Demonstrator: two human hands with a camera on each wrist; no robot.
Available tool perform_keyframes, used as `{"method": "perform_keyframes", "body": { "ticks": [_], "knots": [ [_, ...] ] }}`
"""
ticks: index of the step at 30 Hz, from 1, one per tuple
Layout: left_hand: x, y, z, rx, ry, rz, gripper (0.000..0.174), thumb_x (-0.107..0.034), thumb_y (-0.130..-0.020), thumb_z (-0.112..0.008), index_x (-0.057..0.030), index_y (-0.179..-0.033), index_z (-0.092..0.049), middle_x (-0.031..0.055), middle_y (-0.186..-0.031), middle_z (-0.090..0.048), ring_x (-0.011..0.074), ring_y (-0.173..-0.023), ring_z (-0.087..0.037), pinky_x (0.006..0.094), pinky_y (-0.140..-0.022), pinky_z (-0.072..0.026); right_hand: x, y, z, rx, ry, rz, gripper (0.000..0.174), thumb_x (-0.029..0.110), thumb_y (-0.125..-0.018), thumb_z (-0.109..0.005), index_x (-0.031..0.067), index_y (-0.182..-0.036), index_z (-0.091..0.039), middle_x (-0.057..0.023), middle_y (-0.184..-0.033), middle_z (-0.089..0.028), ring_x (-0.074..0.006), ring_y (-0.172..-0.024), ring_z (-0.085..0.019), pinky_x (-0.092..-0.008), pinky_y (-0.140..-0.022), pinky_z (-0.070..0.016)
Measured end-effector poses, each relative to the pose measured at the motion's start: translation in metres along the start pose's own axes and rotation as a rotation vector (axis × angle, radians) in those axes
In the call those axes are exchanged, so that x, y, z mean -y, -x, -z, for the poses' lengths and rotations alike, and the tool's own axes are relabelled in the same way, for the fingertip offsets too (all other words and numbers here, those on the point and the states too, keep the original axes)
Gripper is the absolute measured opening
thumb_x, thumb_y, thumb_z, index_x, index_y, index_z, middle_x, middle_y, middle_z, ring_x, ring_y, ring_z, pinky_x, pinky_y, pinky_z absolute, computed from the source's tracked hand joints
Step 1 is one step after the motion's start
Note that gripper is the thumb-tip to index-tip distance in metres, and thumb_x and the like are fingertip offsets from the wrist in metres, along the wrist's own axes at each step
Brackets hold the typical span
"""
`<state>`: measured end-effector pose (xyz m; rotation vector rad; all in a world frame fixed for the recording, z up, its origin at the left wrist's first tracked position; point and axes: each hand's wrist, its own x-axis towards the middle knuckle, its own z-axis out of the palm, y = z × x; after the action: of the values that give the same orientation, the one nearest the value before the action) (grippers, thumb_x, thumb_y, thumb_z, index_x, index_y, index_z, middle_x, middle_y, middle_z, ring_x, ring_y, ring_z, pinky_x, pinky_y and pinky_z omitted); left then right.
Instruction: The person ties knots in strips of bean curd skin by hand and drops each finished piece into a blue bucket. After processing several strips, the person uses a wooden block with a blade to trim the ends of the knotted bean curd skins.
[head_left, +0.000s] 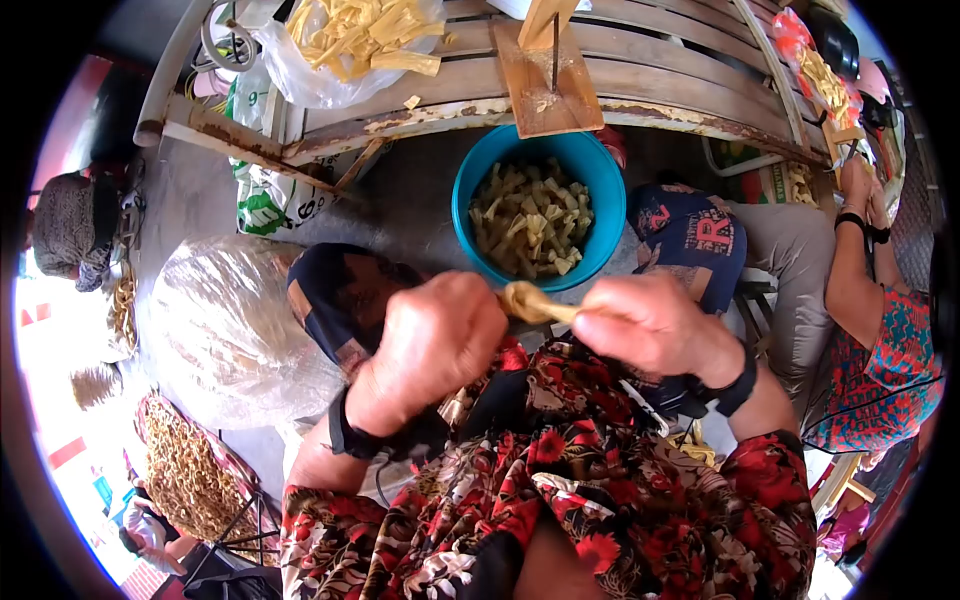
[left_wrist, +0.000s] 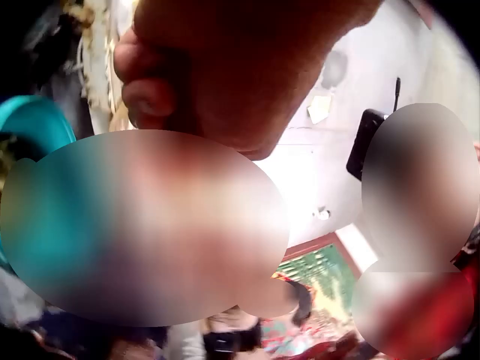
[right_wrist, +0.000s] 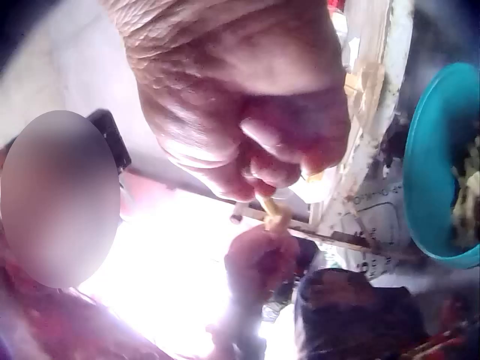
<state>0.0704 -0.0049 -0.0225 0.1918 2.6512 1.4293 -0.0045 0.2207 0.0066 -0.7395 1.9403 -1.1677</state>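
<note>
Between the two hands stretches a tan tofu-skin strip [head_left: 535, 303] with a knot-like twist in its middle. The left hand [head_left: 440, 330], fingers curled, grips one end. Thumb and fingers of the right hand [head_left: 655, 325] pinch the other end. In the right wrist view the strip [right_wrist: 274, 214] runs from the right fingertips down to the left hand [right_wrist: 259, 262]. The left wrist view shows the curled left hand [left_wrist: 225, 67], with a blurred area hiding the strip. Just beyond the hands stands a blue basin [head_left: 610, 210] holding many short knotted pieces [head_left: 530, 220].
A slatted bench [head_left: 660, 75] crosses the far side, bearing a plastic bag of loose strips [head_left: 365, 35] and a wooden stand [head_left: 550, 100]. A large plastic-wrapped bundle [head_left: 225, 320] sits at left. Another person [head_left: 870, 330] works at right. A tray of knotted pieces [head_left: 195, 470] lies lower left.
</note>
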Motion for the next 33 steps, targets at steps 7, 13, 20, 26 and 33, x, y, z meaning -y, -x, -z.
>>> {"method": "perform_keyframes", "body": {
  "ticks": [7,13,20,26,33],
  "knots": [
    [-0.007,-0.014,0.026,0.262,0.790,0.238,0.032,-0.006,-0.082,-0.056,0.0040,-0.113,-0.057,0.0123,-0.106,-0.061,0.0188,-0.097,-0.058,0.0279,-0.088,-0.0420,-0.005,0.008,0.014,-0.075,0.250,0.266,0.019,0.020,-0.086,-0.057,0.0048,-0.075,-0.055,-0.0088,-0.064,-0.051,-0.0268,-0.059,-0.055,-0.0363,-0.051,-0.0400],
    [-0.015,-0.051,0.023,0.593,0.742,0.402,0.046,-0.036,-0.089,-0.054,0.0066,-0.106,-0.059,0.0119,-0.087,-0.065,0.0174,-0.078,-0.063,0.0251,-0.072,-0.0487,0.002,-0.004,0.020,-0.047,0.323,0.307,0.019,0.019,-0.086,-0.057,0.0053,-0.074,-0.054,-0.0078,-0.063,-0.050,-0.0271,-0.057,-0.053,-0.0366,-0.049,-0.0387],
    [-0.013,-0.051,0.028,0.641,0.777,0.512,0.030,-0.026,-0.087,-0.061,0.0017,-0.097,-0.065,0.0038,-0.068,-0.061,0.0088,-0.054,-0.056,0.0194,-0.049,-0.0435,-0.006,-0.004,0.029,-0.141,0.276,0.285,0.016,0.016,-0.084,-0.060,0.0050,-0.074,-0.054,-0.0073,-0.062,-0.050,-0.0261,-0.055,-0.053,-0.0354,-0.048,-0.0390],
    [-0.023,-0.021,0.040,0.614,0.644,0.015,0.027,-0.020,-0.085,-0.065,0.0024,-0.069,-0.060,-0.0049,-0.055,-0.049,0.0070,-0.050,-0.043,0.0240,-0.046,-0.0361,-0.012,0.008,0.045,-0.069,0.285,0.436,0.013,0.016,-0.083,-0.062,0.0050,-0.078,-0.057,-0.0067,-0.063,-0.052,-0.0253,-0.057,-0.055,-0.0344,-0.049,-0.0408],
    [-0.005,-0.051,0.032,0.499,0.769,0.214,0.043,-0.037,-0.088,-0.058,0.0032,-0.101,-0.063,0.0050,-0.083,-0.062,0.0105,-0.076,-0.056,0.0242,-0.070,-0.0460,-0.015,-0.009,0.041,-0.161,0.319,0.350,0.015,0.016,-0.084,-0.061,0.0043,-0.075,-0.055,-0.0080,-0.063,-0.049,-0.0278,-0.057,-0.054,-0.0356,-0.048,-0.0401]
  ]
}}
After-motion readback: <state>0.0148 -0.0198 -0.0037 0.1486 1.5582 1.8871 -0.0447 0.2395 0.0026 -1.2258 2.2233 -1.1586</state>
